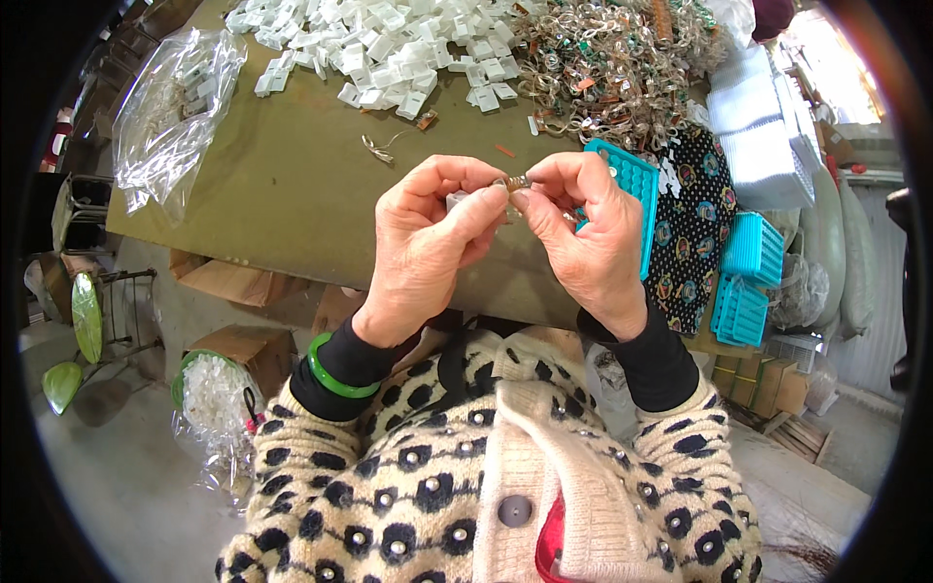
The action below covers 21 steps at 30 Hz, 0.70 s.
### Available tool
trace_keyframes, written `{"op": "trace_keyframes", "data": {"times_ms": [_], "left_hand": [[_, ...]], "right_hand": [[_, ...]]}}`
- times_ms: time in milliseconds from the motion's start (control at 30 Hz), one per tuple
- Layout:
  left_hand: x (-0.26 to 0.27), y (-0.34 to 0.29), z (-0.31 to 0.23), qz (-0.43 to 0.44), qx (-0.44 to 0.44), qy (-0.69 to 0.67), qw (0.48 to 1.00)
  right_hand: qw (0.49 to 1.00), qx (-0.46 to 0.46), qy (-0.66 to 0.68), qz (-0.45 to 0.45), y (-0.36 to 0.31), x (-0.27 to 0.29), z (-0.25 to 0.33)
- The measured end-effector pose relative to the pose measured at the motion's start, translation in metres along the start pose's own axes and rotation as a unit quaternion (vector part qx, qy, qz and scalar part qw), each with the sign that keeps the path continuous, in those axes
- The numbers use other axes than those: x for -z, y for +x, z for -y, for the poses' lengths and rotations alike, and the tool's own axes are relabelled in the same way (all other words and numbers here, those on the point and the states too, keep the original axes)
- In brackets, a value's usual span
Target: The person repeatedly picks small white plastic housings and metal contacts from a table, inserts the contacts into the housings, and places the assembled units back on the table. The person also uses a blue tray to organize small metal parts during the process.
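Tabletop space beside left hand, along front edge

I see left hand above tabletop's near edge | right hand facing it | both pinching, thumb to forefinger | forearms angled inward

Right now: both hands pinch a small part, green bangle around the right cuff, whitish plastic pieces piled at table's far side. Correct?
Wrong side: the head view shows the green bangle around the left cuff, not the right. Rest stands: left hand and right hand pinch a small part, whitish plastic pieces piled beyond.
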<state>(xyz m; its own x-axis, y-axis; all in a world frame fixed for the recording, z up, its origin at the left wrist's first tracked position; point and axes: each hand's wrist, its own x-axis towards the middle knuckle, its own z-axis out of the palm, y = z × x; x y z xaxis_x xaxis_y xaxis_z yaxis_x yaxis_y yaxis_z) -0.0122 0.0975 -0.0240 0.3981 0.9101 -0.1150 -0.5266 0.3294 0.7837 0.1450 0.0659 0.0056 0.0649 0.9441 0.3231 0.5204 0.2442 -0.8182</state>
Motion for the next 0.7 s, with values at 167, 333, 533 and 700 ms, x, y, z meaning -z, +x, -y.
{"op": "trace_keyframes", "data": {"times_ms": [167,333,533,700], "left_hand": [[0.007,0.001,0.001,0.039,0.081,-0.155,0.984],[0.016,0.003,0.0,0.085,0.16,-0.231,0.956],[0.02,0.0,0.004,0.142,0.151,-0.221,0.953],[0.015,-0.002,0.008,0.168,0.16,-0.286,0.93]], "right_hand": [[0.996,0.083,-0.043,0.004,0.003,0.001,-0.007],[0.976,0.167,-0.129,0.06,0.006,0.011,-0.006],[0.991,0.104,0.007,0.087,0.004,0.016,-0.005],[0.989,0.113,-0.004,0.097,0.001,0.018,-0.004]]}}
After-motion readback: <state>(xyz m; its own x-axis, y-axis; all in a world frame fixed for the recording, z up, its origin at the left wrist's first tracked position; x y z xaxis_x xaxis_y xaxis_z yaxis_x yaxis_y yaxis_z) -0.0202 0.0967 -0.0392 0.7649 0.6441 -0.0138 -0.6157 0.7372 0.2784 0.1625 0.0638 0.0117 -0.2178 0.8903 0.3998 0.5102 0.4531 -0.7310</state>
